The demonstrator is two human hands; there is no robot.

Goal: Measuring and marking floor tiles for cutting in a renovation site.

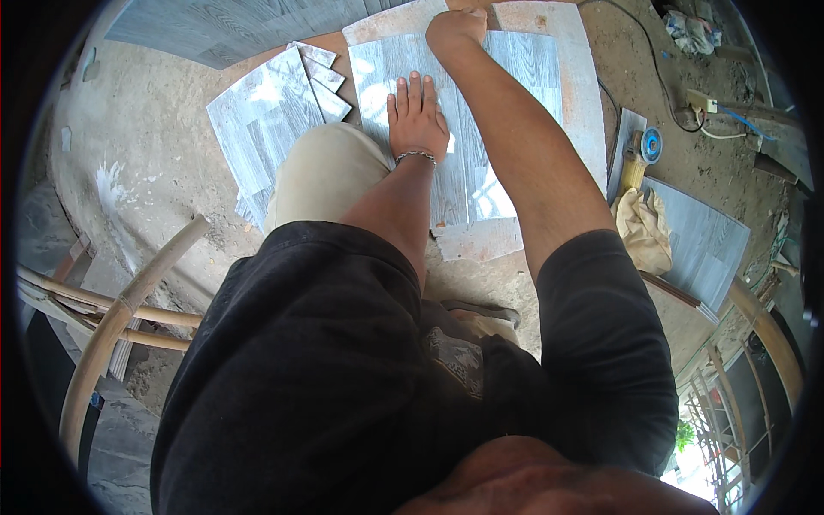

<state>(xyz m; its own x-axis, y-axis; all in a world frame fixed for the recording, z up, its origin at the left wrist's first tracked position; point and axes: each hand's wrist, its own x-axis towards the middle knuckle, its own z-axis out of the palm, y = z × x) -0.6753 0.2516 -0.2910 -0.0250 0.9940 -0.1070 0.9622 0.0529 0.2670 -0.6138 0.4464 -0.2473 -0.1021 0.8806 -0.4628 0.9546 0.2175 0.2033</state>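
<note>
A glossy grey wood-pattern tile (378,81) lies in front of me on a pale, worn board (580,94). My left hand (418,120) rests flat on the tile, fingers stretched and slightly spread, holding nothing. Reaching over to the tile's far edge, my right hand (457,27) is closed. Whatever its fingers grip, if anything, is hidden. A thin straight line runs down the tile just right of my left hand; whether it is a joint or a scored mark I cannot tell.
More grey tiles (257,129) and small cut pieces (328,81) lie to the left. At right are an angle grinder with a blue disc (651,146), a crumpled cloth (642,227), another tile (699,240) and a socket with cables (702,101). Bamboo poles (129,300) stand at lower left.
</note>
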